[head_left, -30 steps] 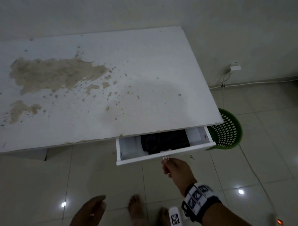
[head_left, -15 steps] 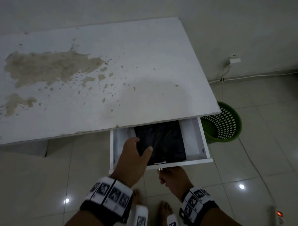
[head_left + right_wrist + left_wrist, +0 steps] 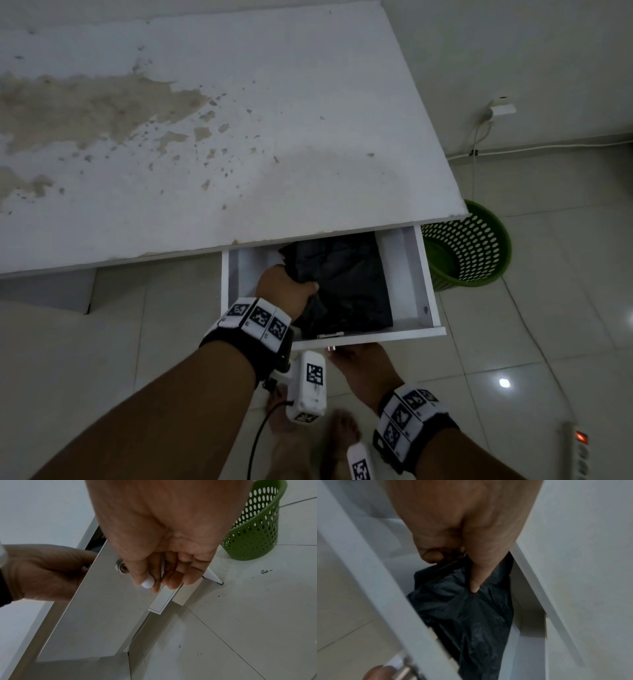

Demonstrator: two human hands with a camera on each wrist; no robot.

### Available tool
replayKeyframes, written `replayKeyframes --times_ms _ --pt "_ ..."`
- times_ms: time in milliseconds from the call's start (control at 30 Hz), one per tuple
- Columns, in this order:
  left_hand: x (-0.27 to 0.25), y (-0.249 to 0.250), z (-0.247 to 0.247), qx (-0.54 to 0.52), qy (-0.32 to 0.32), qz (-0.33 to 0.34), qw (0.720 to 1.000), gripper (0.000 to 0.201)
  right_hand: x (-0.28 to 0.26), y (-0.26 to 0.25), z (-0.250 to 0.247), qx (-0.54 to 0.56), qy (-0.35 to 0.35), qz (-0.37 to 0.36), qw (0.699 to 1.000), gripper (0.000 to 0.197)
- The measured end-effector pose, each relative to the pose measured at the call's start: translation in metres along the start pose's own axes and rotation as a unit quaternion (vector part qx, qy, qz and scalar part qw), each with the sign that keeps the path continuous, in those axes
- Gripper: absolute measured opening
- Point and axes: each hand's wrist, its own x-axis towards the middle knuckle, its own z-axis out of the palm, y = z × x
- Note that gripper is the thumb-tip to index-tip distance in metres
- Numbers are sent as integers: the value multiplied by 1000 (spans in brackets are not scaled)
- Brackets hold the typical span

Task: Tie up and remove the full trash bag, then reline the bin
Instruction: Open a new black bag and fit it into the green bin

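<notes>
Head view: one drawer (image 3: 416, 274) pulled out from under the desk (image 3: 239, 120), black bag (image 3: 346, 284) lying inside it, filling the drawer's middle and left part. Left hand (image 3: 286, 289) reaches into the drawer from the front and grasps the bag's left edge, fingers curled into the plastic; left wrist view shows the thumb (image 3: 477, 577) pressed on a bunched fold of the bag (image 3: 467, 615), other fingers tucked under it. Bag sits directly beneath and right of that hand, partly under the desk edge, which covers the drawer's back.

Right hand (image 3: 363, 366) is just in front of the drawer front, at the small metal knob (image 3: 121, 565); right wrist view shows its fingers (image 3: 173, 580) loosely curled beside the knob, thumb tip over it, but whether it really pinches the knob I cannot tell.

One green perforated bin (image 3: 469, 246) stands on the tile floor right of the drawer, close to its right wall, partly under the desk corner. Two bare feet show below the drawer. One power strip (image 3: 579, 452) on the floor far right of the drawer.
</notes>
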Motion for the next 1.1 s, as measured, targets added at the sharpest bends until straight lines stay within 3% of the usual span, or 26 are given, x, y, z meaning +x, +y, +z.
replayKeyframes --times_ms 33,133,200,300,400,500,600,700,800,1033,1100 --pt "-3 2 -1 -11 -16 9 1000 31 0 3 -1 -3 -1 -2 1000 23" --pt "-22 9 -4 -37 -47 26 998 28 -5 5 -8 -29 -7 -21 999 24" --pt "-42 10 -8 -41 -56 55 996 18 -9 4 -15 -8 -10 23 1000 27" --pt "-80 4 -20 -91 -64 96 989 14 -14 1 -23 12 -22 51 998 49" --pt "-113 -5 -39 -173 -6 141 975 25 -7 -3 -27 70 8 91 993 40" --pt "-133 -18 -60 -249 88 166 950 29 -2 3 -29 170 30 134 976 18" --pt "-144 -41 -77 -291 164 153 930 37 -5 7 -28 247 24 144 958 11" --pt "-149 -64 -85 -317 182 131 922 47 -5 6 -25 363 41 146 919 10" --pt "-147 -72 -83 -317 194 110 922 45 0 2 -22 453 38 158 877 15" --pt "-139 -67 -73 -282 121 107 946 34 -2 -2 -11 520 54 169 835 20" --pt "-137 -69 -72 -278 118 105 947 34 0 -4 -8 515 61 167 838 43"
